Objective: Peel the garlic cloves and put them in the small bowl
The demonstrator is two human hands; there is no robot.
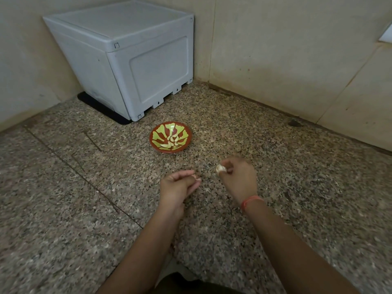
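A small red bowl (157,143) with green leaf shapes sits on the speckled granite counter (84,198) and holds several pale peeled garlic cloves (172,141). Nearer to me, my right hand (238,178) pinches a whitish garlic clove (219,168) at its fingertips; the hand is blurred. My left hand (178,185) hovers to its left with fingers curled, thumb and fingertips pressed together; whether a scrap of skin is between them I cannot tell. Both hands are apart from the bowl, below it in view.
A grey plastic box (127,60) stands on a black mat (101,109) in the back left corner. Beige tiled walls (286,60) close the counter at the back and right. A red thread band circles my right wrist (252,201).
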